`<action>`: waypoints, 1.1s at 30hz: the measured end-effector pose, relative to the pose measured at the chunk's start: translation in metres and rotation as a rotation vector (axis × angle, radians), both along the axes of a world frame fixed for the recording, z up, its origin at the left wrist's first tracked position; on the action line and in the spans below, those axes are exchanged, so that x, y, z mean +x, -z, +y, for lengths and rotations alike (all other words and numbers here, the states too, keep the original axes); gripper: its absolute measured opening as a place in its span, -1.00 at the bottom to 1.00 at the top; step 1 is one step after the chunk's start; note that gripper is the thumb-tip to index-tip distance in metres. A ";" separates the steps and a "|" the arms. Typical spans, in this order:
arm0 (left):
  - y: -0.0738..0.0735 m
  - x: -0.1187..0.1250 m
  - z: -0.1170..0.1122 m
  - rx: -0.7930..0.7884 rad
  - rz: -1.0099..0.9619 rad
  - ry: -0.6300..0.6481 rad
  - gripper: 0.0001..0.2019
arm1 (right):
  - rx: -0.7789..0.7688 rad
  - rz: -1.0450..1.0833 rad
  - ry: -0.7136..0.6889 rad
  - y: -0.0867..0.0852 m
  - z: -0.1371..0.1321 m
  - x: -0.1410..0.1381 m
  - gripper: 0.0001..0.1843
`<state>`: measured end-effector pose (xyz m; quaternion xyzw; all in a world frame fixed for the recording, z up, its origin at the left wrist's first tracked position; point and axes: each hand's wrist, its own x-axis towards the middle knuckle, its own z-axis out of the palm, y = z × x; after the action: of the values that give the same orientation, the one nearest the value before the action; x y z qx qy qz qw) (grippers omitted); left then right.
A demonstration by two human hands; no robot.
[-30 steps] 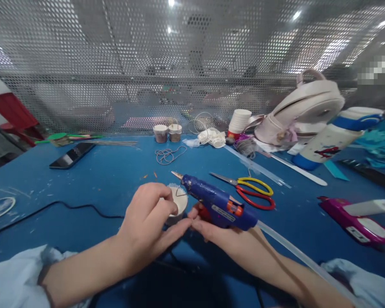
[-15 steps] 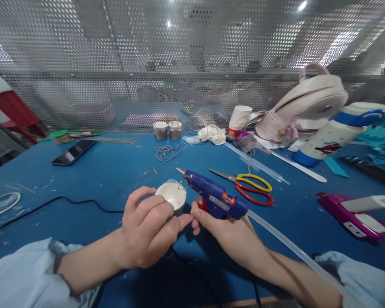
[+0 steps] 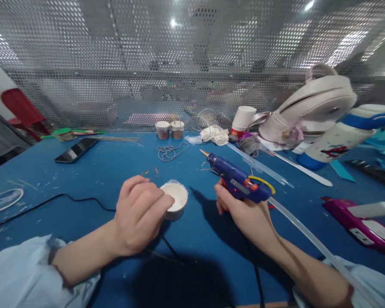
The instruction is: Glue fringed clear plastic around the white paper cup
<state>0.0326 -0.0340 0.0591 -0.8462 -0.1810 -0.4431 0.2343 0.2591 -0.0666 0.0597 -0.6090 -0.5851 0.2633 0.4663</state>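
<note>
My left hand (image 3: 137,214) grips a small white paper cup (image 3: 176,200) by its near side, fingers curled round it, on the blue table (image 3: 109,179). My right hand (image 3: 244,211) is closed round the handle of a blue hot-glue gun (image 3: 235,179), lifted to the right of the cup with its nozzle pointing up and left. A clear glue stick (image 3: 308,235) trails out of the gun's back. The gun's black cord (image 3: 258,278) runs down toward me.
Yellow-and-red scissors (image 3: 263,183) lie behind the gun. A phone (image 3: 77,149), two small cups (image 3: 170,128), a string loop (image 3: 170,152), stacked paper cups (image 3: 244,119), a pale bag (image 3: 311,107), a bottle (image 3: 343,137) and a pink glue gun (image 3: 356,222) sit around. A mesh wall (image 3: 179,64) closes the back.
My right hand has pulled the glue gun away from the cup, up and to the right. My left hand still holds the cup, which now stands apart from the nozzle.
</note>
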 end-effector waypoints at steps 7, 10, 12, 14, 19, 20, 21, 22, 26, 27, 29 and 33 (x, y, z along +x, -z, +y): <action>0.000 -0.012 0.035 -0.607 -0.208 -0.255 -0.66 | -0.073 -0.167 0.092 0.007 0.028 0.012 -0.74; 0.008 -0.012 0.047 -1.011 -0.411 -0.191 -0.74 | -0.102 -0.163 0.045 0.012 0.033 0.014 -0.73; 0.012 -0.009 0.051 -1.290 -0.531 -0.029 -0.85 | -0.104 -0.067 0.016 0.014 0.033 0.013 -0.67; 0.012 -0.004 0.049 -1.554 -0.561 0.135 -0.68 | -0.103 0.047 -0.028 0.014 0.032 0.012 -0.66; 0.007 0.007 0.037 -1.801 -0.432 0.257 -0.66 | -0.149 0.157 -0.178 0.009 0.020 0.003 -0.72; 0.007 0.008 0.034 -1.796 -0.406 0.220 -0.67 | -0.161 0.164 -0.198 0.009 0.017 0.001 -0.74; 0.007 0.009 0.032 -1.779 -0.386 0.170 -0.69 | -0.174 0.170 -0.207 0.009 0.014 -0.002 -0.75; 0.008 0.011 0.029 -1.745 -0.371 0.121 -0.71 | -0.190 0.179 -0.207 0.010 0.011 -0.006 -0.75; 0.012 0.016 0.016 -1.540 -0.343 -0.016 -0.74 | -0.259 0.234 -0.168 0.009 0.000 -0.022 -0.67; 0.012 0.017 0.013 -1.497 -0.344 -0.040 -0.75 | -0.269 0.229 -0.161 0.007 -0.002 -0.026 -0.66; 0.011 0.019 0.007 -1.455 -0.341 -0.076 -0.76 | -0.279 0.185 -0.162 0.002 -0.005 -0.031 -0.69; 0.008 0.019 0.001 -1.486 -0.326 -0.067 -0.77 | -0.261 0.154 -0.158 -0.003 -0.005 -0.034 -0.76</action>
<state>0.0520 -0.0326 0.0507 -0.6993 -0.4898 -0.3166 -0.4133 0.2251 -0.0715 0.0627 -0.5944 -0.5547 0.4186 0.4046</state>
